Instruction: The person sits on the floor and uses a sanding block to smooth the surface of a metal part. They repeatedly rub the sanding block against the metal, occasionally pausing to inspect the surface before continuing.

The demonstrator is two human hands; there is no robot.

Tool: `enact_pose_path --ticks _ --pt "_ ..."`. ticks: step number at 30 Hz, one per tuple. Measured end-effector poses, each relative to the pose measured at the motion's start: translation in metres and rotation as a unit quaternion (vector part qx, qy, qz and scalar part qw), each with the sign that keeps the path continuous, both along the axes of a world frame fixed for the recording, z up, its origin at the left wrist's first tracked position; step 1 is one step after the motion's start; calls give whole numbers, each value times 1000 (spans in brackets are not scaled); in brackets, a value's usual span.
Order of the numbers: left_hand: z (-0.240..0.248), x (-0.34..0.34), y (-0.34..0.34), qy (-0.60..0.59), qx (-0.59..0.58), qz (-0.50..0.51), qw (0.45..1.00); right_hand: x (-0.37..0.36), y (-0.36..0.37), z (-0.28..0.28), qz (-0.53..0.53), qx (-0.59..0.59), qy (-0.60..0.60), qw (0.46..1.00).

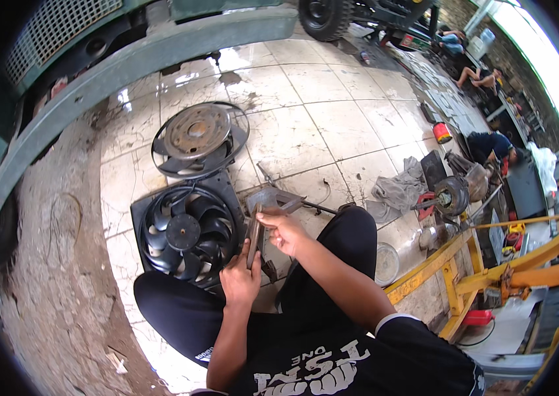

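Between my bent knees, both hands are closed on one narrow brownish bar [254, 243], tilted slightly from upright. My left hand [240, 280] grips its lower end, thumb along the side. Higher up, the fingers of my right hand [282, 232] pinch it near the top. Just beyond that end lies a grey metal bracket [286, 200], and I cannot tell whether the bar touches it. Left of my hands, a black radiator fan [182, 232] sits flat in its square shroud. A second fan ring with a rusty round metal plate [197, 131] on it lies farther off.
A vehicle's grey bumper [141, 63] spans the upper left. At right stand a yellow metal frame [461, 280], a grey rag [401, 188], a greasy round mechanical part [452, 196] and a red can [441, 132]. Other people are farther off at right. Broken concrete [55, 277] borders the tiles at left.
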State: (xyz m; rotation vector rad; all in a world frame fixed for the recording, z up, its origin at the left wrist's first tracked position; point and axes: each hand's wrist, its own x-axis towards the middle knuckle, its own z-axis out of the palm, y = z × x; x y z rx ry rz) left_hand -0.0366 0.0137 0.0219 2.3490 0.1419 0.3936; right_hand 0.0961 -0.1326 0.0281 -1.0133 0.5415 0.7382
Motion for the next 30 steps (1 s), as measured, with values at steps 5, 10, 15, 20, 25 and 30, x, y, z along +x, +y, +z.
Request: enact_pose_path --ticks 5,10,15,20,25,30 --pt "0 0 2 -20 1 -4 1000 -36 12 8 -11 -13 -60 998" --pt "4 1 3 30 0 5 1000 -14 21 -3 -79 -44 -65 994" --pt "4 -2 -1 -4 -10 1 1000 -25 17 -8 -56 -27 -97 993" --pt "4 -2 4 44 -23 9 999 -17 26 -13 -106 -39 -55 992" --pt "-1 -10 2 -13 13 -2 1000 -22 3 -31 -47 63 -35 996" --pt "-2 -10 4 16 -24 37 999 -25 9 -5 -81 159 3 984"
